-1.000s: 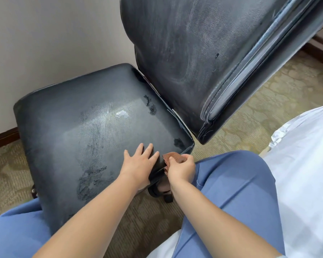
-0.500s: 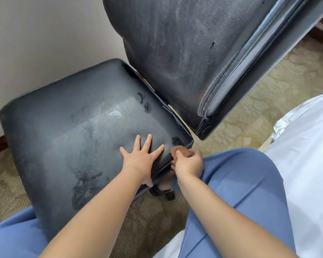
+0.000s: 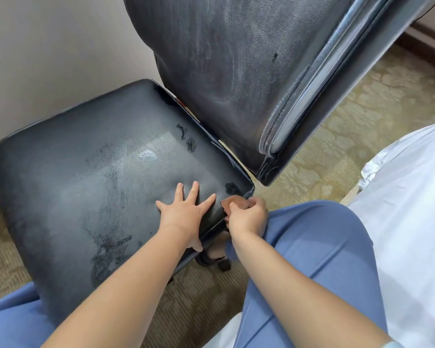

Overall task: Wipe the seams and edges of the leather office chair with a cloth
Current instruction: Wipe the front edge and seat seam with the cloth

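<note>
Chair seat braced by flat left hand; right hand pinching cloth may slip off the corner seam if pressure lapses.

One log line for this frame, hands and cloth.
left hand: flat on seat | right hand: grips brown cloth at seat's corner edge | phase: wiping seam

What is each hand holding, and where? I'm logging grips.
Right hand grips the bunched brown cloth at the seat's corner; left hand lies flat, holding nothing.

black leather chair, brown cloth, patterned beige carpet
</note>
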